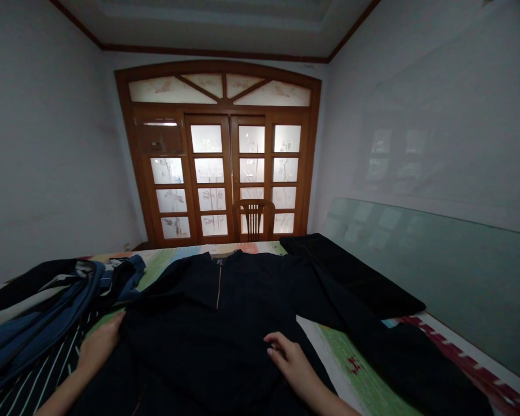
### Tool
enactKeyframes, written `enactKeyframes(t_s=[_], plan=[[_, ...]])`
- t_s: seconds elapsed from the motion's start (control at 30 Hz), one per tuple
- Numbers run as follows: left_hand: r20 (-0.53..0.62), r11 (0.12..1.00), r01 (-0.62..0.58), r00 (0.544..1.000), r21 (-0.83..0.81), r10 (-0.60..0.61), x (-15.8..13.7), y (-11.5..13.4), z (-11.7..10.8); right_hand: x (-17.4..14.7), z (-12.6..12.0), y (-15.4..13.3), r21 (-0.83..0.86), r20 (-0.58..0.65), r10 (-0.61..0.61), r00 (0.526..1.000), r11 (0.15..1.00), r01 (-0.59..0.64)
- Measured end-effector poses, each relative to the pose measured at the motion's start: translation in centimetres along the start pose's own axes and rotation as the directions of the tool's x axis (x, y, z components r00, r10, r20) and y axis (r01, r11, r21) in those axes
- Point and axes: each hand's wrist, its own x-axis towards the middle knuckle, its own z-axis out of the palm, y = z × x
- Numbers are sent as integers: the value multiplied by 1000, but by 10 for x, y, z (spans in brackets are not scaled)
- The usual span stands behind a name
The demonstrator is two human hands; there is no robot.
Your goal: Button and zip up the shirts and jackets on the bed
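A dark navy long-sleeved top with a short zip at its neck is spread over the table, collar away from me. Its right-hand sleeve stretches out toward the lower right. At the top's left side edge, my left hand is closed on the cloth, its fingertips partly hidden. My right hand hovers over or rests lightly on the body of the top, right of centre. Its fingers are loosely bent and apart, with nothing visible between them.
Crumpled blue, black and striped clothes are heaped on the left. A folded black garment lies at the back right. Beneath is a colourful table covering. A glass panel leans along the right wall, and a wooden chair stands beyond the table.
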Motion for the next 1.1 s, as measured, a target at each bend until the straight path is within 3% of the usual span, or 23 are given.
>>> enactKeyframes(t_s=[0.13,0.37,0.53,0.67,0.77,0.93,1.1], plan=[[147,996,65,986,61,-74,-16,3,0,-3,-7,4,-71,32,-9,999,997,12],[160,994,6,987,106,-23,-30,17,1,-9,-31,12,-135,56,-14,998,991,21],[120,990,-12,993,142,-5,-34,60,0,-19,-53,25,-155,38,-12,999,988,18],[162,970,-145,980,197,114,-33,99,-3,-28,-70,33,-123,4,71,997,990,-70],[200,954,-229,961,191,190,-31,114,-6,-36,-81,36,-103,-49,88,995,990,-93],[269,946,-258,942,198,200,-30,106,-19,-51,-90,36,-49,-76,140,987,988,-144],[265,953,-256,942,165,207,-32,67,-18,-54,-77,41,82,-8,216,976,973,-214]])
